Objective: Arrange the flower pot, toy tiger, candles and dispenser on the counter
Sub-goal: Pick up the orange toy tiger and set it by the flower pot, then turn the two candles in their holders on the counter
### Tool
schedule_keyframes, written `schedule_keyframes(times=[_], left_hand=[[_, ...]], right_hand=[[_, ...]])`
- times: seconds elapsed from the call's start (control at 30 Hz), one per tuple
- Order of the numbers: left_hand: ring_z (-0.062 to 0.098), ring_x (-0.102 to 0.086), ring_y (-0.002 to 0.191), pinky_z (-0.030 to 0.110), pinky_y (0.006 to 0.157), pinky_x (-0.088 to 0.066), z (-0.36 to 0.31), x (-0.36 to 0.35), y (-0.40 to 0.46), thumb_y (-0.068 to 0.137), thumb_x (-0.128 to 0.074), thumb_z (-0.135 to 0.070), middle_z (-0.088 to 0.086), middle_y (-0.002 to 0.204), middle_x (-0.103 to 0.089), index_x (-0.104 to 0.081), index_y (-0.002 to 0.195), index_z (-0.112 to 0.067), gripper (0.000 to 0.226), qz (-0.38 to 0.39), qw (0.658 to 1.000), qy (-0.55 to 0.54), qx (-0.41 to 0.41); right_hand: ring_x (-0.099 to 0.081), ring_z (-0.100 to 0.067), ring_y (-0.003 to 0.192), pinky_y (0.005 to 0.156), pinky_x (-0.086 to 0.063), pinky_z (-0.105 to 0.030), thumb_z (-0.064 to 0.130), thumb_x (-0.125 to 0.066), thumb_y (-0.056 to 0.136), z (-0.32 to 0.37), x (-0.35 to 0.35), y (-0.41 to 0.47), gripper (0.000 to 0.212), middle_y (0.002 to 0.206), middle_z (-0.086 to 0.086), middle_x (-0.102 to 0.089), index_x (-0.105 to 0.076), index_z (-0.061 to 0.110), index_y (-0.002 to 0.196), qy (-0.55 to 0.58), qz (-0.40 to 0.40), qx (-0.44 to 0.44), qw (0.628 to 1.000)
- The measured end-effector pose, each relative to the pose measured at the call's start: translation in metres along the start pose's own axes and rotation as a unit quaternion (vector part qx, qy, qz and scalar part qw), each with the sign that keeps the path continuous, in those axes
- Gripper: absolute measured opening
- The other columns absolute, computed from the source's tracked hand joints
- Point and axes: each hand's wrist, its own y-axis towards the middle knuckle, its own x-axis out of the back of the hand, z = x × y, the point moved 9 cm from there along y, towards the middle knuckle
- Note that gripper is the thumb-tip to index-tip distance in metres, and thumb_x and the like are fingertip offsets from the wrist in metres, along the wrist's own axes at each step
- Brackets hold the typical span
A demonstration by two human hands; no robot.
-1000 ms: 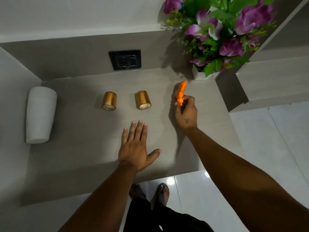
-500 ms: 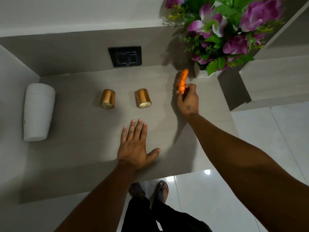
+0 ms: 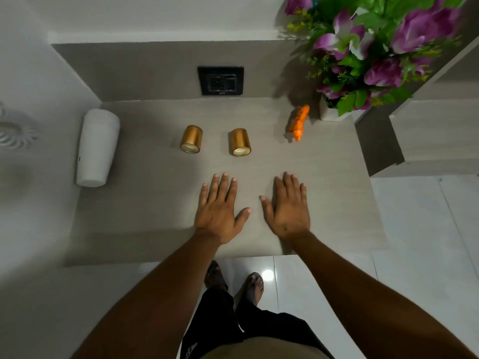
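Two gold candles (image 3: 191,139) (image 3: 240,142) stand side by side in the middle of the grey counter (image 3: 145,203). An orange toy tiger (image 3: 298,123) stands at the back right, just left of the white flower pot (image 3: 328,114) with purple flowers. A white dispenser (image 3: 96,147) is at the counter's left end. My left hand (image 3: 219,209) and my right hand (image 3: 289,207) lie flat on the counter near the front edge, fingers spread, holding nothing.
A black wall socket (image 3: 220,80) sits on the back wall above the candles. A raised ledge (image 3: 435,130) borders the counter on the right. White floor tiles (image 3: 420,229) lie beyond the counter's right and front edges; my feet show below.
My right hand has let go of the toy tiger beside the flower pot and pulled back to lie flat near the front edge. My left hand has stayed put.
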Motion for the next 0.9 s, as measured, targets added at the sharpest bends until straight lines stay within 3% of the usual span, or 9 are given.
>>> schedule_keyframes(times=[0.13,0.3,0.4,0.5,0.6,0.67,0.8,0.9], left_hand=[[0.033,0.002,0.158,0.057,0.127,-0.005,0.026,-0.005,-0.023,0.092,-0.008,-0.080,0.012,0.171,-0.005,-0.005,0.162,-0.017,0.094,-0.004,0.997,-0.011,0.071],[0.032,-0.001,0.158,0.056,0.126,-0.010,0.034,-0.004,-0.029,0.093,-0.013,-0.079,0.011,0.171,-0.010,-0.008,0.162,-0.017,0.093,-0.024,0.997,-0.019,0.066],[0.031,-0.005,0.157,0.051,0.127,-0.013,0.041,0.000,-0.026,0.092,-0.018,-0.081,0.015,0.171,-0.004,0.004,0.160,-0.012,0.100,-0.035,0.991,-0.059,0.118],[0.033,-0.009,0.157,0.049,0.126,-0.020,0.063,0.018,-0.009,0.092,-0.037,-0.076,0.017,0.170,0.001,0.010,0.159,-0.012,0.104,-0.084,0.955,-0.170,0.226],[0.035,-0.018,0.153,0.052,0.123,-0.028,0.086,0.042,0.023,0.089,-0.058,-0.067,0.017,0.168,-0.009,0.000,0.158,-0.012,0.106,-0.132,0.913,-0.259,0.288],[0.038,-0.029,0.147,0.053,0.119,-0.033,0.102,0.056,0.048,0.086,-0.069,-0.059,0.019,0.162,-0.022,-0.014,0.154,-0.006,0.103,-0.147,0.902,-0.273,0.300],[0.042,-0.053,0.119,0.053,0.103,-0.045,0.116,0.078,0.085,0.083,-0.078,-0.033,0.019,0.137,-0.045,-0.040,0.131,-0.005,0.068,-0.159,0.910,-0.265,0.277],[0.037,-0.056,0.115,0.048,0.099,-0.049,0.120,0.090,0.105,0.083,-0.077,-0.021,0.016,0.128,-0.053,-0.050,0.121,-0.011,0.048,-0.152,0.921,-0.266,0.239]], right_hand=[[0.005,-0.032,0.154,0.123,0.001,-0.053,0.067,-0.014,0.100,0.015,-0.013,-0.018,0.082,0.167,-0.017,-0.007,-0.012,0.010,0.159,-0.047,0.032,-0.008,0.998],[0.001,-0.034,0.154,0.122,0.002,-0.055,0.073,-0.017,0.097,0.018,-0.015,-0.011,0.088,0.166,-0.018,-0.012,-0.017,0.010,0.158,-0.037,0.019,-0.033,0.999],[-0.010,-0.033,0.152,0.123,-0.006,-0.053,0.081,-0.025,0.091,0.021,-0.013,0.006,0.097,0.164,-0.016,-0.020,-0.019,0.010,0.156,-0.004,-0.003,-0.061,0.998],[-0.028,-0.033,0.144,0.118,-0.023,-0.051,0.087,-0.039,0.082,0.038,-0.004,0.041,0.104,0.156,-0.013,-0.032,-0.023,0.012,0.152,0.053,-0.039,-0.094,0.993],[-0.044,-0.029,0.123,0.102,-0.041,-0.043,0.082,-0.058,0.075,0.058,0.008,0.081,0.093,0.136,-0.009,-0.042,-0.031,0.021,0.139,0.142,-0.074,-0.122,0.979],[-0.051,-0.026,0.110,0.092,-0.049,-0.039,0.075,-0.068,0.070,0.067,0.011,0.106,0.085,0.125,-0.005,-0.044,-0.030,0.027,0.128,0.185,-0.073,-0.142,0.970],[-0.056,-0.026,0.105,0.087,-0.054,-0.041,0.053,-0.078,0.076,0.074,0.003,0.144,0.068,0.120,-0.004,-0.047,-0.032,0.029,0.119,0.214,-0.029,-0.179,0.960],[-0.056,-0.026,0.110,0.091,-0.051,-0.038,0.041,-0.079,0.082,0.074,0.000,0.162,0.060,0.125,-0.004,-0.048,-0.038,0.027,0.123,0.229,-0.005,-0.188,0.955]])
